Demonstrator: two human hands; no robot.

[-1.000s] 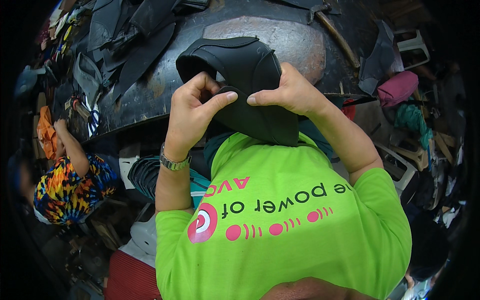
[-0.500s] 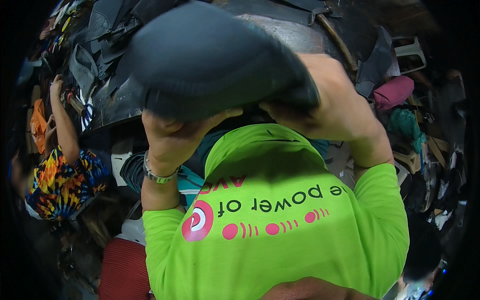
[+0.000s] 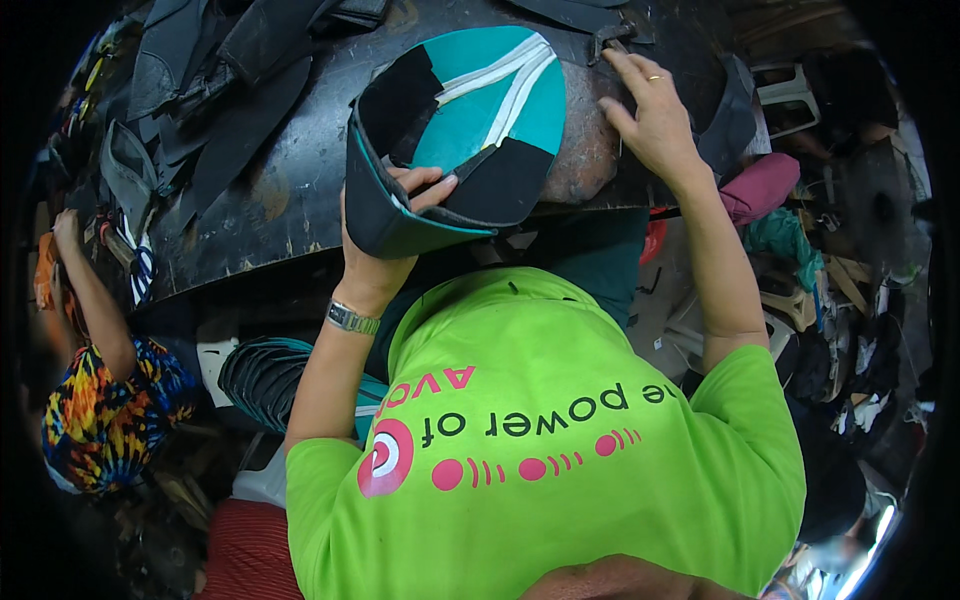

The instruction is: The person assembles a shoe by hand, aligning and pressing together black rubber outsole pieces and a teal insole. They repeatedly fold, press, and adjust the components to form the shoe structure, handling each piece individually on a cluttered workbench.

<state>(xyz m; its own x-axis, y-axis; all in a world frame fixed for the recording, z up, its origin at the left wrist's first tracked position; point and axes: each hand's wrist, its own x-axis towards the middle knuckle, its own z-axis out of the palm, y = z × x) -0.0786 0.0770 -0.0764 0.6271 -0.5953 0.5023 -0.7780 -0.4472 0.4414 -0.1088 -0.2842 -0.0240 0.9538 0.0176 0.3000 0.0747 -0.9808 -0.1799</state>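
Observation:
My left hand grips a cap-shaped piece by its lower edge, fingers inside and the rest hidden behind its black wall. The piece is black outside. Its teal lining faces up, with white tape strips meeting in a V and black panels at the sides. My right hand is off the piece, fingers apart, with its fingertips at the head of a hammer. The hammer's handle is mostly hidden by that hand. Between the piece and my right hand lies a flat, worn stone-like block.
Black cut pieces lie heaped on the left of the dark table. A stack of black-and-teal pieces sits by my left forearm. A co-worker in a patterned shirt is at far left. A pink bundle lies to the right.
The cap-shaped piece has come down toward the table and turned, so its teal lining shows. My right hand has let go of it and moved right to the hammer.

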